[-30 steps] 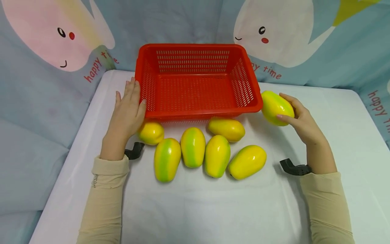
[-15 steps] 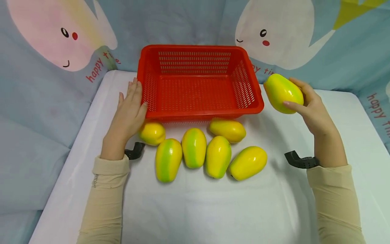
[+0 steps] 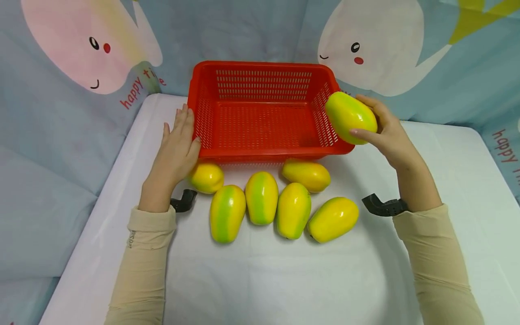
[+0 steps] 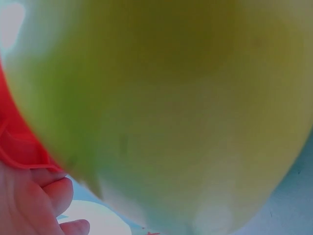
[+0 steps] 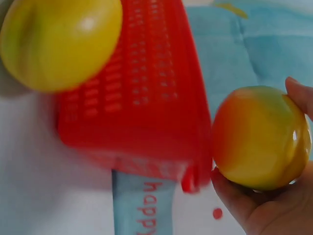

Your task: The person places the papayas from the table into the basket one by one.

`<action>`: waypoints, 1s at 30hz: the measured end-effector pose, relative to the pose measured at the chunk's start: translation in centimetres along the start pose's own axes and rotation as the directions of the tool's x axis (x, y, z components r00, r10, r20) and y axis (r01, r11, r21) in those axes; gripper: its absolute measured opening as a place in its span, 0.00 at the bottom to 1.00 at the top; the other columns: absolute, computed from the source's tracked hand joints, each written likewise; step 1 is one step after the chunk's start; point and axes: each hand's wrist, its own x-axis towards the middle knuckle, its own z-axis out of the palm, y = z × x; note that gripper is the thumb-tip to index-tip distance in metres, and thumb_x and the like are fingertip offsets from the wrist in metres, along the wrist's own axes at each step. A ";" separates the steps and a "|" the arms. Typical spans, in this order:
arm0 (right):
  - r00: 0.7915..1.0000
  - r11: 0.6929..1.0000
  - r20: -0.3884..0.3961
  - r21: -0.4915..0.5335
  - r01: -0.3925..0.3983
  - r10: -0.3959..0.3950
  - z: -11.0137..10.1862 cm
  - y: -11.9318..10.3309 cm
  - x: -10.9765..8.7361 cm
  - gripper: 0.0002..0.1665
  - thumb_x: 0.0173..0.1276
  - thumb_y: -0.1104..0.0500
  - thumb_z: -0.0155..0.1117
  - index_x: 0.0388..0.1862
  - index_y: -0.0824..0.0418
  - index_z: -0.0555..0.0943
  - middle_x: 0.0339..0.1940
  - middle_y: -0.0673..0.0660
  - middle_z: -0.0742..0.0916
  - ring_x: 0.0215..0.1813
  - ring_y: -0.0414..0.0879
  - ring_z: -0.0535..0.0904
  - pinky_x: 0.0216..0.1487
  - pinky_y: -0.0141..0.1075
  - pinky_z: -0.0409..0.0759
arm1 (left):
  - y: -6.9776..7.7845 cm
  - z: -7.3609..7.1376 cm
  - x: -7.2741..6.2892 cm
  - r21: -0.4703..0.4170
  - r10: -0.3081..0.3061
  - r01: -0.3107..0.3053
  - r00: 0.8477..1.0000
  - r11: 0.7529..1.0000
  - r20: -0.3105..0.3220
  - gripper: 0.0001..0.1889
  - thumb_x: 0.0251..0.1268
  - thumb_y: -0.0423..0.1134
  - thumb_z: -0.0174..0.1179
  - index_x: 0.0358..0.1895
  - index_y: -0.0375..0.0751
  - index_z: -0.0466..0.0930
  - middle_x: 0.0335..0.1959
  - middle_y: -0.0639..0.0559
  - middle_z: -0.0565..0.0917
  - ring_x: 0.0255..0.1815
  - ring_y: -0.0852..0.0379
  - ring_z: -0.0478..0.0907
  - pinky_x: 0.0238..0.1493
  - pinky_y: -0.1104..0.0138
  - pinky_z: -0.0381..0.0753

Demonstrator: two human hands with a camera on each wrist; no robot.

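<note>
My right hand (image 3: 392,133) grips a glossy yellow-green papaya (image 3: 350,118), its thumb across the near side. In the head view the papaya overlaps the right rim of the red plastic basket (image 3: 264,154); the right wrist view shows this held papaya (image 5: 259,139) right beside the basket's rim. My left hand (image 3: 174,146) rests its straight fingers along the basket's left side. Below that hand lies a papaya (image 3: 207,177), partly hidden by it. A papaya (image 4: 171,107) fills most of the left wrist view, with the left fingers at lower left.
Several papayas lie in front of the basket on the white tablecloth (image 3: 260,280), among them a green-striped papaya (image 3: 228,214) and a right-hand papaya (image 3: 334,219). Behind the basket hangs a blue curtain (image 3: 260,31) with whale prints.
The right hand lifts the papaya from beside the basket's right side, first rightward and up, then back left over the rim. The left hand stays at the basket's side.
</note>
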 end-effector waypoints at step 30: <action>0.964 0.918 0.267 -0.378 0.119 -0.015 4.5 0.6 4.2 0.46 0.59 0.50 0.69 0.73 0.53 0.59 0.64 0.56 0.72 0.54 0.52 0.69 0.54 0.50 0.71 | 0.1 0.0 0.0 0.002 -0.007 0.007 1.000 1.000 -0.002 0.34 0.71 0.42 0.37 0.74 0.34 0.38 0.77 0.46 0.38 0.76 0.52 0.32 0.71 0.49 0.30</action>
